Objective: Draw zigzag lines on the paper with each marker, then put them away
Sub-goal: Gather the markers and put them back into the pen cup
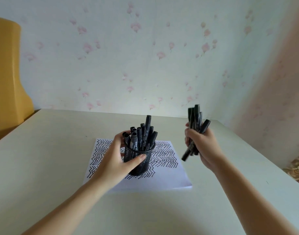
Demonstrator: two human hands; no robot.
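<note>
Head view: left hand (pixel 119 157) wrapped round mesh cup (pixel 140 160), steadying it on paper (pixel 164 175) at table (pixel 60 150) centre. Cup already crowded with capped markers (pixel 142 138). Right hand (pixel 200 146) clenched round loose bundle (pixel 195 129), raised right of cup, well apart. Paper covered in zigzags; drawing judged complete. Risks: bundle fanned unevenly, so ends likely to catch on standing markers or rim; lowest pen liable to slip out; side load liable to tip cup.

Black metal mesh holder (pixel 142 164); white paper (pixel 164 177); matt tabletop (pixel 60 150).
</note>
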